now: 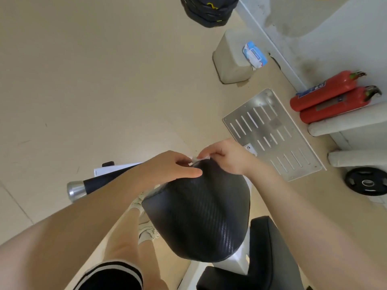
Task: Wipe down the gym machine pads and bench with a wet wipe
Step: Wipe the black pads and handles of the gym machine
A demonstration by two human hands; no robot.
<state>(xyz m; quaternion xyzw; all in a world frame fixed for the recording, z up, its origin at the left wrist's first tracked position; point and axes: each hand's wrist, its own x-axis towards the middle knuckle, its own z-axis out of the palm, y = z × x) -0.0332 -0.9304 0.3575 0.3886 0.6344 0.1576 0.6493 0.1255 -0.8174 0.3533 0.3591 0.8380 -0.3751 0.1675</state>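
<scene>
We note the left hand (174, 167) at the far end of the black pad (201, 212), fingers curled, pinching a small white wet wipe (198, 159) against the pad's top edge. The right hand (225, 156) meets it from the other side, thumb and fingers pinching the same wipe. The wipe is crumpled small, only a sliver of it visible between the 2 hands. The pad is rounded, with a woven carbon-fibre pattern and a slight sheen. Just beside it, lower right, sits a plain black bench cushion (270, 248). To the left, a black bar with a chrome end cap (76, 190) projects outward. Well apart, a wipe packet (254, 54) rests on a grey block (230, 59); 2 red extinguishers (328, 96) lie by the wall.
</scene>
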